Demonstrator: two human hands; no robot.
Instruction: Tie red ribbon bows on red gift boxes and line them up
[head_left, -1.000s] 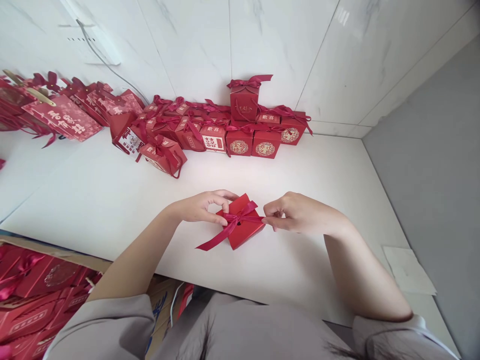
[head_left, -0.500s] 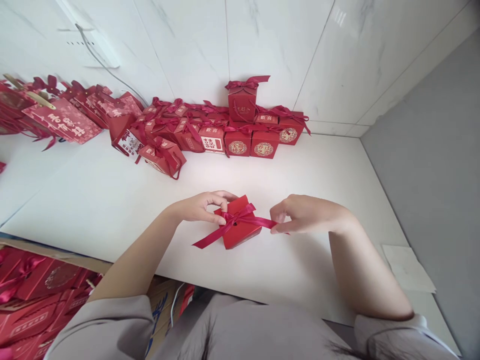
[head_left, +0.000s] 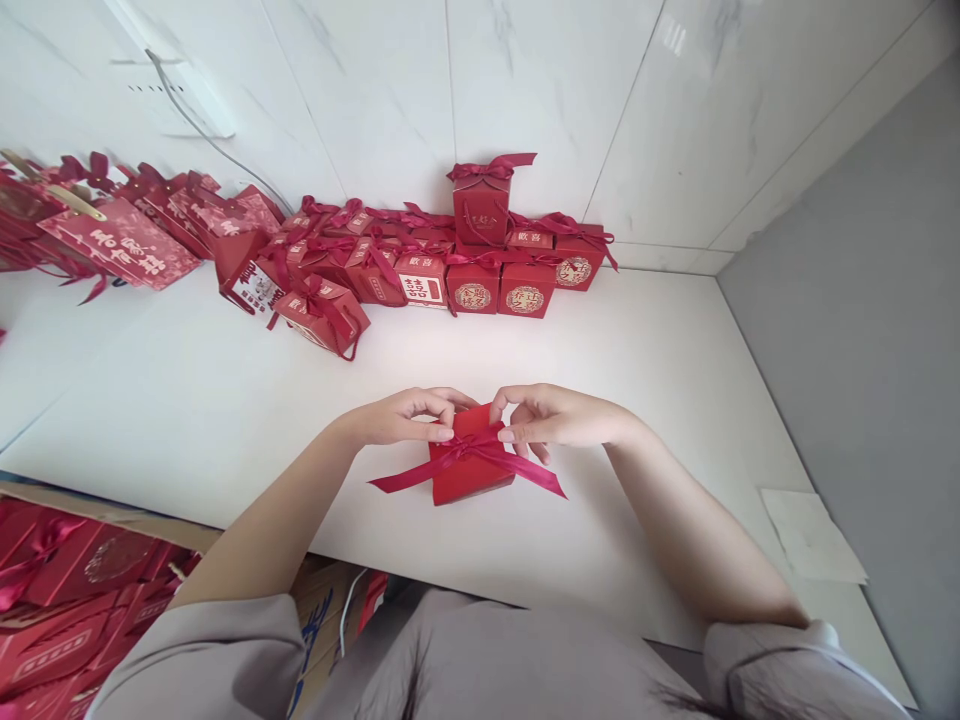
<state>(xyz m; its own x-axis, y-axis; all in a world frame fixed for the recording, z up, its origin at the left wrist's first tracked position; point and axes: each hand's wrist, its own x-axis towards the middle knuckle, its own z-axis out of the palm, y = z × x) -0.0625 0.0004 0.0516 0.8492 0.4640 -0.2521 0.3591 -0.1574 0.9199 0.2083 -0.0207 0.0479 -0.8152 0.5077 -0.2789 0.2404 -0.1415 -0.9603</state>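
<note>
A small red gift box (head_left: 471,482) rests on the white table in front of me. Across its top runs a dark pink ribbon (head_left: 530,470), knotted into a bow, with one tail spread to the left and one to the right. My left hand (head_left: 412,415) pinches the bow's left loop at the box's left edge; some of its fingers are hidden behind the box. Opposite it, my right hand (head_left: 551,415) has thumb and forefinger on the bow's right loop, while its other fingers hang beside the box.
Rows of red boxes with ribbons (head_left: 472,285) stand along the tiled wall, one box (head_left: 481,205) on top. Red gift bags (head_left: 124,240) lie at the far left. A carton of red boxes (head_left: 82,600) is below the table's left front. White paper (head_left: 814,535) lies at the right.
My right hand has let go of the ribbon's right tail and moved left to the bow's right loop. That tail now hangs loose. The box has turned slightly; my left hand stays at the bow.
</note>
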